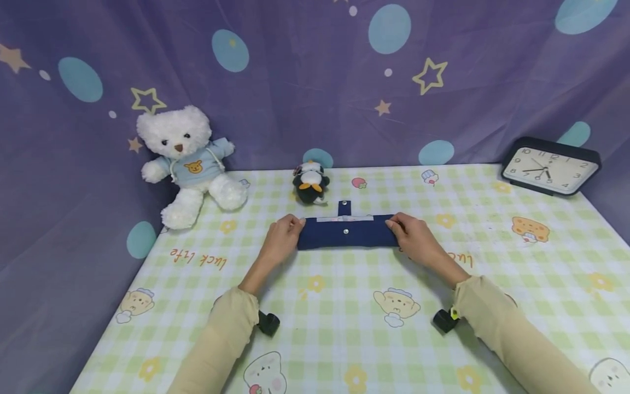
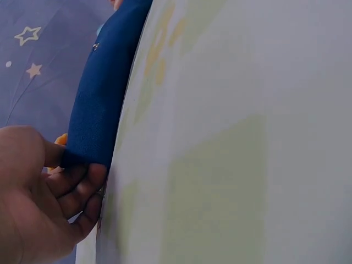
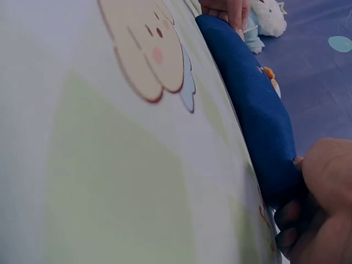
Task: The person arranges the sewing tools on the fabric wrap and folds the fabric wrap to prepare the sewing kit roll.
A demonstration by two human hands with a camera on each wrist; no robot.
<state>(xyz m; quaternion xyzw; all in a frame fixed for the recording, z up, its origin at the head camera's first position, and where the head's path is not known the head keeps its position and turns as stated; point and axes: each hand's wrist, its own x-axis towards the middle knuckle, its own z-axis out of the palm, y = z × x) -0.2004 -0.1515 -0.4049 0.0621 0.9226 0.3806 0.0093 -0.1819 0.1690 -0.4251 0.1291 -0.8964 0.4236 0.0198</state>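
Observation:
A long navy blue fabric pouch (image 1: 322,235) lies flat on the table in the head view, with a metal snap on its front. From its far edge a short strap (image 1: 347,210) with a second snap sticks out, and it is unfastened. A pale strip (image 1: 364,218) shows along the top opening; what it is I cannot tell. My left hand (image 1: 283,238) pinches the pouch's left end between thumb and fingers, as the left wrist view also shows. At the opposite end, my right hand (image 1: 418,239) grips the corner, its thumb on top and fingers beneath.
Just beyond the pouch sits a small penguin plush (image 1: 311,183). A white teddy bear (image 1: 189,164) in a blue top leans at the back left, and a black-framed clock (image 1: 551,167) stands at the back right. A purple curtain (image 1: 305,98) hangs behind the checked tablecloth (image 1: 325,328).

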